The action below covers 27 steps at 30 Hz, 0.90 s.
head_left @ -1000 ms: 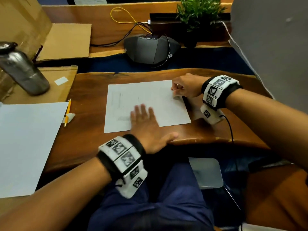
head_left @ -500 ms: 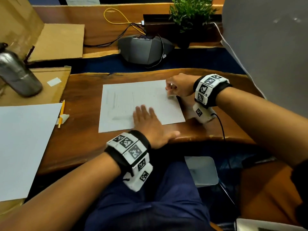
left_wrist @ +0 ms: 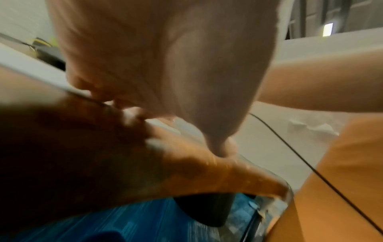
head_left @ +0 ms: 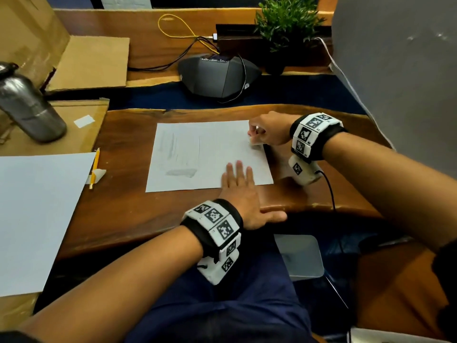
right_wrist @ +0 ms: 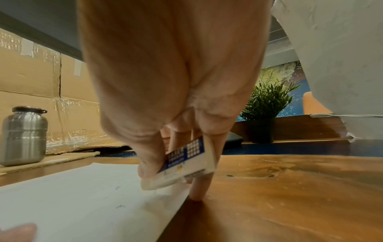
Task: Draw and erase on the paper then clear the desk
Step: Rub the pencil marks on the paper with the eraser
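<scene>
A white sheet of paper [head_left: 205, 154] with faint pencil smudges lies on the wooden desk [head_left: 128, 204]. My left hand [head_left: 243, 196] lies flat with straight fingers on the sheet's near right corner, thumb over the desk edge. My right hand [head_left: 268, 131] pinches a white eraser [right_wrist: 182, 170] in a blue-and-white sleeve, pressed onto the paper's [right_wrist: 82, 196] far right edge. In the head view the eraser [head_left: 256, 142] shows only as a white sliver under the fingers. A yellow pencil [head_left: 94, 168] lies left of the sheet.
A larger white sheet [head_left: 34, 219] lies at the left. A steel bottle [head_left: 27, 105] stands on cardboard [head_left: 81, 125] at far left. A grey speakerphone [head_left: 217, 75] with cables and a potted plant [head_left: 284, 26] sit beyond the desk. A grey panel [head_left: 400, 70] stands right.
The right hand with the eraser stays at the paper's far right edge, shifting only slightly. The left hand has slid a little to the right along the sheet's near edge.
</scene>
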Tool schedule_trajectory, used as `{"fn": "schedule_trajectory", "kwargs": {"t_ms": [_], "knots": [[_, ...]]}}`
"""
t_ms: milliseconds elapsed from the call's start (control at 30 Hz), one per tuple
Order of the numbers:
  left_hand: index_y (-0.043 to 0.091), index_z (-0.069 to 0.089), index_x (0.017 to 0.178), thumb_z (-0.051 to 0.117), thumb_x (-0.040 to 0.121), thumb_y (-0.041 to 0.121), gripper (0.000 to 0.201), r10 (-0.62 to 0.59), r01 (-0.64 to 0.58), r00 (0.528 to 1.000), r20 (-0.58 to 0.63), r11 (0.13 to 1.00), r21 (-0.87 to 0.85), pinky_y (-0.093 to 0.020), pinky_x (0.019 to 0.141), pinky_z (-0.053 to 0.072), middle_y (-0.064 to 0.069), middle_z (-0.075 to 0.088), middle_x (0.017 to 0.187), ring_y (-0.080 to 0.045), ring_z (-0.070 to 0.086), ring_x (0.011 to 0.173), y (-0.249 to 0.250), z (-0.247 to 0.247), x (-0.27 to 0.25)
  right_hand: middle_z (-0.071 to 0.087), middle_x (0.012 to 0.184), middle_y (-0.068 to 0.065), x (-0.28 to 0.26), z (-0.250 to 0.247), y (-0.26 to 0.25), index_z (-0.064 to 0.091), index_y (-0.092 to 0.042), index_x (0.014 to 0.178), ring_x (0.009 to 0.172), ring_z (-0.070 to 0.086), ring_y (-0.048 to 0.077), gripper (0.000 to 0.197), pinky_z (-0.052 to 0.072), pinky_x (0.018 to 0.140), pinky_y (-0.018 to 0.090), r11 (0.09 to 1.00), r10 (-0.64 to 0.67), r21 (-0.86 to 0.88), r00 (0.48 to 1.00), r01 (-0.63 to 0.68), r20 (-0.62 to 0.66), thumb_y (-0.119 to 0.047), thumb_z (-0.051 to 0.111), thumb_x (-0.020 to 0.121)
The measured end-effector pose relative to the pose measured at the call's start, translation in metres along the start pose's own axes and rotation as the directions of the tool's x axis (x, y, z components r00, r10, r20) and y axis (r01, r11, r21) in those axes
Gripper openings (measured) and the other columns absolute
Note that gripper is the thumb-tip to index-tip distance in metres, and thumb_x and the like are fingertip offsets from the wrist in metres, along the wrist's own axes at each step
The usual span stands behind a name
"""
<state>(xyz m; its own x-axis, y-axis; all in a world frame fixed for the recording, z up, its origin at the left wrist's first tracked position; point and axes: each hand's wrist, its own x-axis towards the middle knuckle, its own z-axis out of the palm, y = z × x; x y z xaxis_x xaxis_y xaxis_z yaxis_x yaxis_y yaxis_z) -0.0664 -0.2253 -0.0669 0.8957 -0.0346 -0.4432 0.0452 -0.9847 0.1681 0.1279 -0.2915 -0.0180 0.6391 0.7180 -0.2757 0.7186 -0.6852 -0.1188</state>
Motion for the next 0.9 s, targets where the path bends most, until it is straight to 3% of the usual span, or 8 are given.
{"fn": "schedule_trajectory", "kwargs": {"t_ms": [100, 167, 333, 467, 533, 633, 767, 900], "knots": [[0.009, -0.016, 0.154, 0.041, 0.075, 0.088, 0.125, 0.341, -0.341, 0.94, 0.026, 0.94, 0.017, -0.053, 0.121, -0.003, -0.011, -0.019, 0.161, -0.026, -0.02, 0.148, 0.023, -0.003, 0.003, 0.069, 0.114, 0.001, -0.001, 0.001, -0.001, 0.06, -0.02, 0.109, 0.099, 0.063, 0.022, 0.017, 0.052, 0.087, 0.035, 1.0, -0.005, -0.001, 1.0, 0.005, 0.002, -0.029, 0.063, 0.095], [0.012, -0.013, 0.155, 0.045, 0.08, 0.081, 0.118, 0.425, -0.425, 0.905, 0.015, 0.905, -0.01, -0.049, 0.122, -0.005, -0.008, -0.016, 0.163, -0.022, -0.017, 0.149, 0.028, -0.011, 0.003, 0.069, 0.114, 0.001, -0.001, 0.001, -0.001, 0.059, -0.021, 0.108, 0.099, 0.064, 0.022, 0.015, 0.053, 0.088, 0.036, 1.0, -0.007, 0.002, 1.0, 0.007, 0.01, -0.029, 0.063, 0.095], [0.014, -0.006, 0.157, 0.046, 0.09, 0.068, 0.1, 0.278, -0.278, 0.961, 0.007, 0.96, -0.014, -0.042, 0.122, -0.004, -0.007, -0.01, 0.164, -0.022, -0.008, 0.151, -0.028, -0.04, 0.005, 0.068, 0.116, 0.001, -0.002, 0.001, -0.001, 0.055, -0.026, 0.102, 0.1, 0.062, 0.022, 0.012, 0.047, 0.083, 0.032, 1.0, -0.02, 0.013, 1.0, 0.02, 0.01, -0.033, 0.062, 0.095], [0.021, 0.015, 0.157, 0.056, 0.093, 0.052, 0.082, 0.149, -0.161, 0.978, -0.146, 0.984, -0.08, -0.035, 0.12, 0.011, -0.005, 0.006, 0.165, -0.025, 0.013, 0.15, -0.071, -0.073, 0.031, 0.067, 0.117, 0.002, -0.004, 0.006, 0.001, 0.054, -0.025, 0.103, 0.099, 0.061, 0.022, 0.01, 0.044, 0.079, 0.029, 0.999, -0.013, 0.044, 1.0, 0.014, -0.022, -0.03, 0.061, 0.097], [0.026, 0.018, 0.157, 0.067, 0.086, 0.052, 0.09, 0.109, -0.12, 0.984, -0.141, 0.99, -0.072, -0.036, 0.119, 0.013, -0.003, 0.008, 0.165, -0.025, 0.015, 0.15, -0.081, -0.083, 0.047, 0.067, 0.116, 0.003, -0.004, 0.005, 0.002, 0.055, -0.024, 0.104, 0.1, 0.062, 0.022, 0.011, 0.049, 0.082, 0.031, 0.997, -0.007, 0.078, 0.999, 0.01, -0.034, -0.03, 0.061, 0.097], [0.033, 0.012, 0.157, 0.076, 0.076, 0.056, 0.106, 0.084, -0.084, 0.996, -0.023, 0.996, -0.027, -0.039, 0.12, 0.009, 0.002, -0.001, 0.166, -0.021, 0.004, 0.151, -0.088, -0.084, 0.058, 0.068, 0.113, 0.002, -0.006, 0.004, 0.006, 0.06, -0.02, 0.107, 0.099, 0.064, 0.021, 0.017, 0.054, 0.087, 0.035, 0.993, -0.002, 0.12, 0.999, 0.008, -0.053, -0.032, 0.064, 0.095], [0.035, 0.001, 0.156, 0.076, 0.071, 0.061, 0.117, 0.093, -0.092, 0.995, 0.02, 0.995, -0.023, -0.045, 0.12, 0.002, 0.007, -0.011, 0.164, -0.018, -0.009, 0.151, -0.097, -0.08, 0.065, 0.068, 0.1, 0.002, -0.005, 0.005, 0.009, 0.068, -0.015, 0.099, 0.091, 0.063, 0.018, 0.017, 0.057, 0.081, 0.034, 0.991, 0.028, 0.132, 0.985, -0.005, -0.17, -0.029, 0.07, 0.091], [0.034, -0.009, 0.155, 0.072, 0.062, 0.074, 0.13, 0.072, -0.074, 0.997, 0.04, 0.996, 0.052, -0.053, 0.119, -0.003, 0.004, -0.018, 0.163, -0.022, -0.015, 0.15, -0.104, -0.079, 0.078, 0.068, 0.095, 0.002, 0.004, 0.009, -0.01, 0.07, -0.014, 0.098, 0.084, 0.063, 0.017, 0.017, 0.056, 0.073, 0.03, 0.992, -0.015, 0.117, 0.982, 0.038, -0.19, -0.028, 0.071, 0.089]]}}
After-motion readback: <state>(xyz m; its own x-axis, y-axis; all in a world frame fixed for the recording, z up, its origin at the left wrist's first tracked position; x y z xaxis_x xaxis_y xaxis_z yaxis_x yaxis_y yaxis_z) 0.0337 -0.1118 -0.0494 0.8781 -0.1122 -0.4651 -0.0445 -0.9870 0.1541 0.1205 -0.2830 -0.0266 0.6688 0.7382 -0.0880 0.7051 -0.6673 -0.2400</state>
